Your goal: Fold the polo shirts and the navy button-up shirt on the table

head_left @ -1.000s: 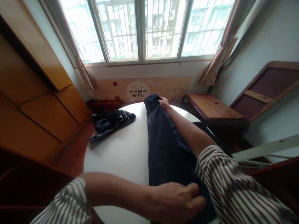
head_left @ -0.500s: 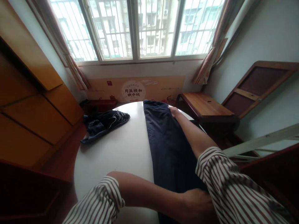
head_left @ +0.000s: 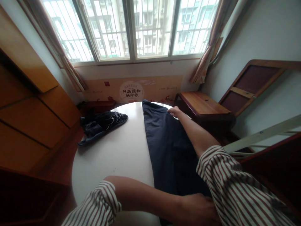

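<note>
Navy cloth, apparently a pair of trousers (head_left: 162,147), lies lengthwise over the right side of a round white table (head_left: 105,166). At its far right edge, my right hand (head_left: 173,111) pinches the fabric between bent fingers. My left hand (head_left: 199,207) reaches across the near end, passing beneath my right forearm. Its back faces up over the cloth, and its fingers are hidden by my right sleeve. A crumpled dark garment (head_left: 103,125) with white cords or piping rests at the table's far left.
Behind the table on the right stands a wooden side table (head_left: 202,105). Orange-brown cabinets (head_left: 28,122) line the left wall. A printed banner (head_left: 150,88) runs below the barred window (head_left: 129,31). A pale rail (head_left: 263,135) slants in at the right.
The view has shifted slightly, moving the scene a little left. My right hand's fingers have shifted on the trousers' far edge. My left hand stays at the near end.
</note>
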`<action>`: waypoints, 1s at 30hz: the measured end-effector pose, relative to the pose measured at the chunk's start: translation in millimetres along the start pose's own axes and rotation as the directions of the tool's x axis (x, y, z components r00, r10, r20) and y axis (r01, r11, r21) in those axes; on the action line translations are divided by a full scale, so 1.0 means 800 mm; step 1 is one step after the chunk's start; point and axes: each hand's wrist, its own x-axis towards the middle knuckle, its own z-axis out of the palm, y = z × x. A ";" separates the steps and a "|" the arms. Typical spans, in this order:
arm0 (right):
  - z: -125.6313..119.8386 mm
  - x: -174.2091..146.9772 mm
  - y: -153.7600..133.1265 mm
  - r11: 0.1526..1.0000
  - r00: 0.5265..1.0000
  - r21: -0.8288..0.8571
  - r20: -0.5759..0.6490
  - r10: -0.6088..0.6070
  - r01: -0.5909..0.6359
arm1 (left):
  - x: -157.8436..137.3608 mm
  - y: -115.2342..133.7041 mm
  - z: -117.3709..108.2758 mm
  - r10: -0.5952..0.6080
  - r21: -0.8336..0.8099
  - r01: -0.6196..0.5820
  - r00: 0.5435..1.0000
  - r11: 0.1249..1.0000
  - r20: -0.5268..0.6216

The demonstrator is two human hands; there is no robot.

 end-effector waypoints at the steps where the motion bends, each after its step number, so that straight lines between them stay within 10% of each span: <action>1: -0.006 -0.005 -0.002 0.999 1.000 -0.054 -0.002 -0.001 0.001 | -0.014 0.007 -0.010 0.039 0.016 -0.038 0.998 0.999 -0.040; 8: -0.080 -0.117 0.005 0.897 0.985 -0.406 0.087 -0.151 0.174 | -0.156 0.028 -0.050 -0.288 0.022 0.289 0.957 0.957 -0.044; 13: -0.135 -0.263 0.073 0.628 0.937 -0.695 0.273 -0.219 0.350 | -0.218 0.023 -0.042 -0.533 -0.040 0.531 0.842 0.846 -0.089; 24: -0.175 -0.385 0.127 0.907 0.966 -0.372 0.229 -0.116 0.197 | -0.190 0.050 -0.018 -0.540 0.106 0.529 0.823 0.842 0.178; 30: -0.195 -0.407 0.145 0.884 0.985 -0.442 0.141 -0.097 0.150 | -0.212 0.062 -0.034 -0.584 0.010 0.603 0.767 0.798 0.266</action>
